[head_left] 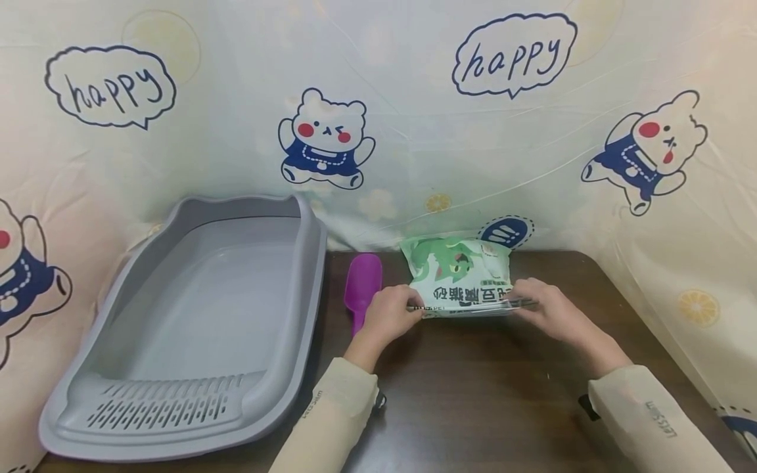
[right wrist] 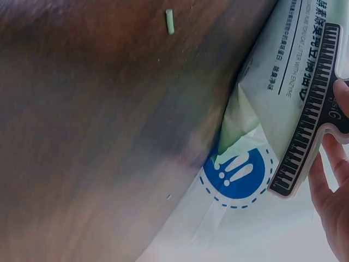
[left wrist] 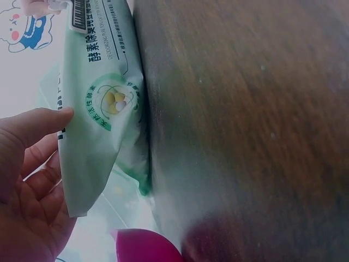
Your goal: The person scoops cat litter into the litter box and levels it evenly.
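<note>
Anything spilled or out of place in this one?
Yes: a green pellet lies loose on the table in the right wrist view, with a tiny green fleck apart from it. Both look stray, lying outside the bag; possibly spilled contents.

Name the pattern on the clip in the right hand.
Black and white piano keys on the clip; clearest in the right wrist view.

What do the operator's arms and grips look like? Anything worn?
Left sleeve and right sleeve: plain beige, long, with small dark lettering, roughly "LetsSlim" on the right one. A small black piece shows beside the left cuff, another beside the right. Left grip and right grip: five-fingered, no gloves.
</note>
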